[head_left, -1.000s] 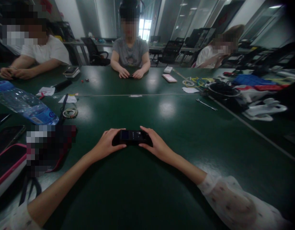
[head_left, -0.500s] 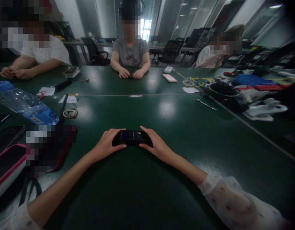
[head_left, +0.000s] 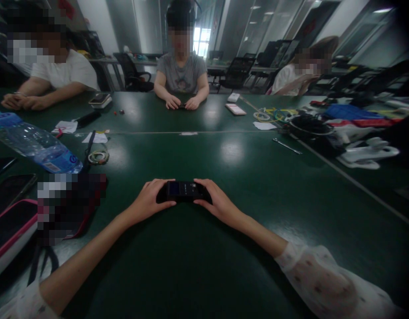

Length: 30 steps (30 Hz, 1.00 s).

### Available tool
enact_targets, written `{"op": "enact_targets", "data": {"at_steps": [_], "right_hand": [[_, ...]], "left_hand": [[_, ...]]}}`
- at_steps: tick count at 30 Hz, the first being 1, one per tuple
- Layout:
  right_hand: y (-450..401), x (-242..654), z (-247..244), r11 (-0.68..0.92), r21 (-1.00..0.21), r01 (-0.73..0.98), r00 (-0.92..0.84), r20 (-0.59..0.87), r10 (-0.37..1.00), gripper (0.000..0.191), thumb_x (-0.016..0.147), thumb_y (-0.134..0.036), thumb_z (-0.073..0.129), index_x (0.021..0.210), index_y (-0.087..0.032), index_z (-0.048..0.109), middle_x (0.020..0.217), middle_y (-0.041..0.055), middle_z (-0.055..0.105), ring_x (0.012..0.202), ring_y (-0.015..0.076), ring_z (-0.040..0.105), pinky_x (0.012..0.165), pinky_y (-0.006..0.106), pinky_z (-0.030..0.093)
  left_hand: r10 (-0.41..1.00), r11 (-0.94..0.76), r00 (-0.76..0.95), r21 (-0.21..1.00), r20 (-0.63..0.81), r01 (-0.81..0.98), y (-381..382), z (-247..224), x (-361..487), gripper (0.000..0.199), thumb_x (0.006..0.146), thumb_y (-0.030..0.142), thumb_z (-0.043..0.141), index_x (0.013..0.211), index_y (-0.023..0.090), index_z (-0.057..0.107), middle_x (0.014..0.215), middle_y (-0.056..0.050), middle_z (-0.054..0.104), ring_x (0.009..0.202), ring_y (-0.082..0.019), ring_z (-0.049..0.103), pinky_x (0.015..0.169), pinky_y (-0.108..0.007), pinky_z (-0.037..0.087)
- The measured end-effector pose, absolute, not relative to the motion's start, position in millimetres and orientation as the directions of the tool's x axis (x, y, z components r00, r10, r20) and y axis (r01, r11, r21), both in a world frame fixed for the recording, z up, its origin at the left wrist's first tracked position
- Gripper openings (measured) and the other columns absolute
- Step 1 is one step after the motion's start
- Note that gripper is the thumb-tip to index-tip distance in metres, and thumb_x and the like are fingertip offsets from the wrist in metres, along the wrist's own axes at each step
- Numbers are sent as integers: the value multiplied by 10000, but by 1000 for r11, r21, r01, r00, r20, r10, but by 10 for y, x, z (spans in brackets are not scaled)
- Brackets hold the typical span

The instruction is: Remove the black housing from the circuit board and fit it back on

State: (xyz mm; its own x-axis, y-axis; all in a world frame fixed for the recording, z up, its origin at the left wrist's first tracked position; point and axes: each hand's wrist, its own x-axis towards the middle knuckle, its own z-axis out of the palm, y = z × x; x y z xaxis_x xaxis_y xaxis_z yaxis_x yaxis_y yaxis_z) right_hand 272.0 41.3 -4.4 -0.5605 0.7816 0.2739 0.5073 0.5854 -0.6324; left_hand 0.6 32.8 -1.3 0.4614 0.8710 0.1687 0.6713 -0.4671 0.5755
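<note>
A black box-shaped device (head_left: 183,190) with a small dark screen and some white markings sits at the middle of the green table (head_left: 191,257). My left hand (head_left: 151,196) grips its left end, with the thumb along the near side and the fingers at the far side. At the right end, my right hand (head_left: 213,197) holds it the same way. Both palms hide the device's ends, and its exact kind cannot be made out.
To the left lie a plastic water bottle (head_left: 41,144), a pink-edged case (head_left: 15,226), phones and a cord loop (head_left: 98,156). A wrench (head_left: 287,146), cables (head_left: 274,114) and a white object (head_left: 368,153) are at right. Three people sit across the table.
My right index finger has lowered slightly toward the device's far edge. Both hands keep hold of the device, which stays in place.
</note>
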Motion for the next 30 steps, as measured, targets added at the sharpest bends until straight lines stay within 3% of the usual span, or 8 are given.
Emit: {"op": "enact_targets", "data": {"at_steps": [23,30], "right_hand": [[424,2732,-83,543,-684,487,-501,291,815,555,845,-262,627,1336,-272,369,1269,77,525,1175,247,532,995,511,464],[381,2717,-19,551,-691,468,-417,376,827,527,865,-319,595,1336,-265,363,1283,98,511,1178,265,529,1009,507,451]], "left_hand": [[880,-455,442,571,172,684,329,-23,7,606,815,490,648,1324,255,419,1314,-85,533,1189,-298,485,985,-477,370],[904,-411,393,597,169,689,326,-76,-16,593,819,490,639,1319,250,428,1276,-93,536,1159,-300,499,951,-487,411]]}}
